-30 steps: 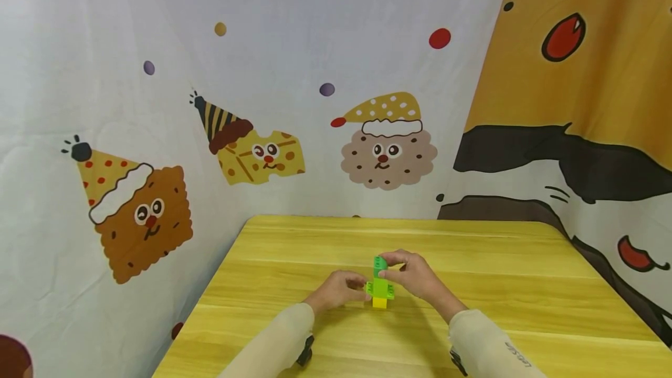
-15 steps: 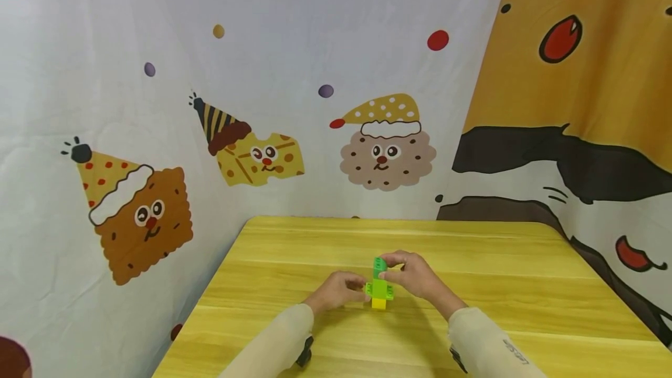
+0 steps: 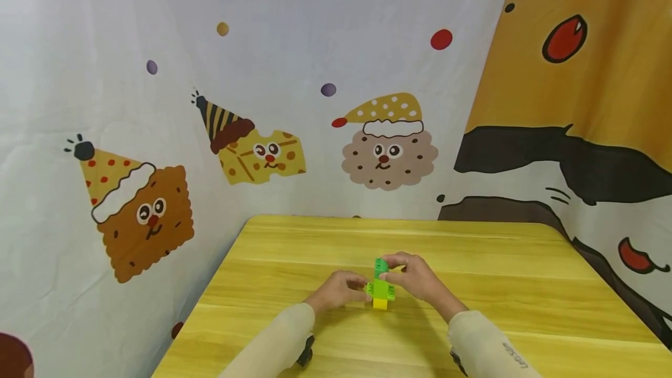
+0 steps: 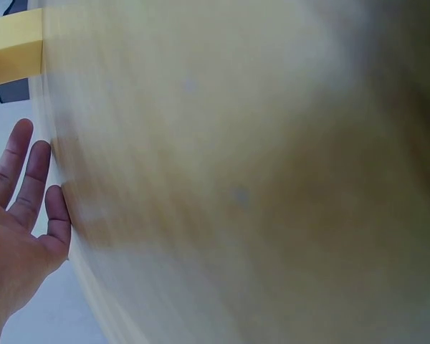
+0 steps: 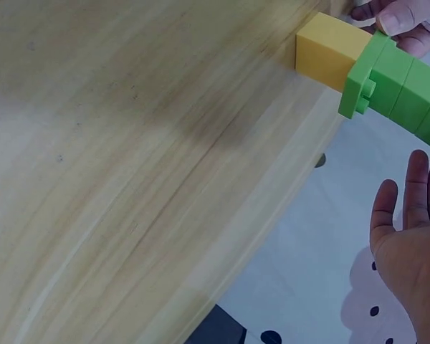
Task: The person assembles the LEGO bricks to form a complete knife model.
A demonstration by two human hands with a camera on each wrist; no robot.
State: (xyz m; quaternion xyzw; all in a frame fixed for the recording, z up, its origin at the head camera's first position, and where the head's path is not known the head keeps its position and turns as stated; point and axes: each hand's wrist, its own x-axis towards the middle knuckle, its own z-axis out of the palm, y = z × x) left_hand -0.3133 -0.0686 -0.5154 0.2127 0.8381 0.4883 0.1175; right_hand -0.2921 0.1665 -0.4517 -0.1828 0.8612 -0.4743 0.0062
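A small upright tower of toy building bricks [image 3: 381, 290] stands on the wooden table between both hands. Its base is a yellow brick [image 5: 331, 51]; above that a wide light green plate [image 5: 362, 80] with studs sticks out to each side. Green bricks [image 5: 405, 89] stack on top, the uppermost darker. My right hand [image 3: 415, 276] pinches the dark green top between thumb and index finger, other fingers spread in the right wrist view. With thumb and index finger at the plate's left end, my left hand [image 3: 338, 291] holds the tower low down; its remaining fingers [image 4: 37, 179] are extended.
The light wooden table [image 3: 294, 249] has rounded far corners. Behind and left of it hangs a white cloth [image 3: 273, 28] printed with cartoon biscuits and cheese. Dark straps show under both cream sleeves [image 3: 283, 337].
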